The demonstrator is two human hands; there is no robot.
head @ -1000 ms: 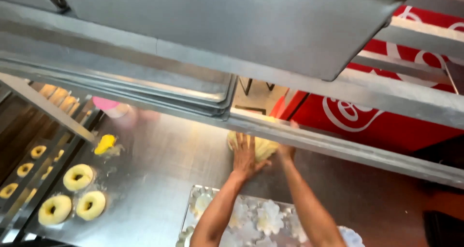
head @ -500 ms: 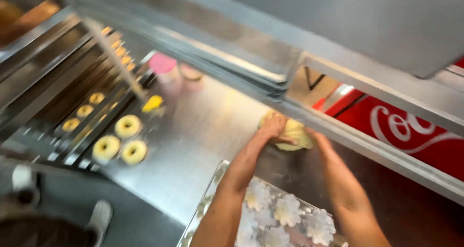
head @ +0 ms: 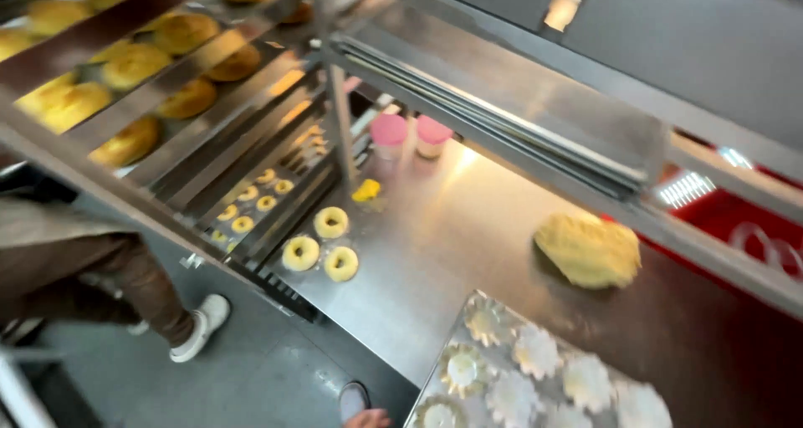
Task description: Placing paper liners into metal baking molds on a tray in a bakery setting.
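The steel surface (head: 468, 235) runs from the rack on the left to the low shelf rail on the right, and its near edge drops to the floor beside a shoe tip (head: 353, 399). A broad bare stretch lies open in the middle, between the three ring-shaped dough pieces (head: 320, 246) near the rack and the tray of fluted moulds (head: 535, 369) at the near edge.

Only a sliver of one hand (head: 368, 418) shows, at the very bottom of the frame; which hand it is cannot be told, and its fingers are cut off, so whether they are spread or pressed together cannot be told either. It holds nothing that can be seen.

The yellow dough lump (head: 590, 248) lies well apart from that hand, far up and to its right, resting on the surface just under the shelf rail, beyond the mould tray. Nothing touches it.

Two pink-lidded tubs (head: 410, 135) stand at the far end of the surface. Baked buns (head: 125, 68) fill the rack's upper shelves, blurred. Another person's leg and white shoe (head: 196, 328) stand on the floor at left.
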